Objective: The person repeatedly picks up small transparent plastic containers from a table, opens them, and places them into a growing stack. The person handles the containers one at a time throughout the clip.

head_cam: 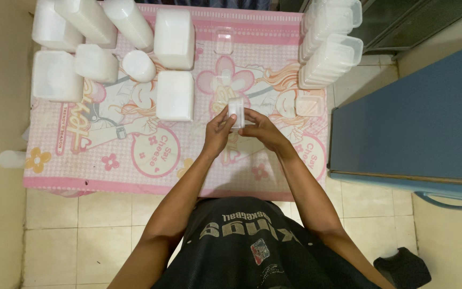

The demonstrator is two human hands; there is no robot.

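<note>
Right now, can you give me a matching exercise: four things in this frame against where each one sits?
Things:
1. small clear container
2. stacked clear tubs
3. white bottle
4. blue table

Places:
A. past the mat's left edge
B. held between both hands
C. far right corner of the mat
D. right of the mat

Pairs: 1-B, 2-C, 3-A, 4-D

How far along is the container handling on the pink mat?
Done, apparently: two leaning stacks of nested clear containers stand at the mat's far right. In hand: the left hand and right hand together hold one small clear container above the pink mat. Left: loose clear containers lie singly, another beside the stacks.
</note>
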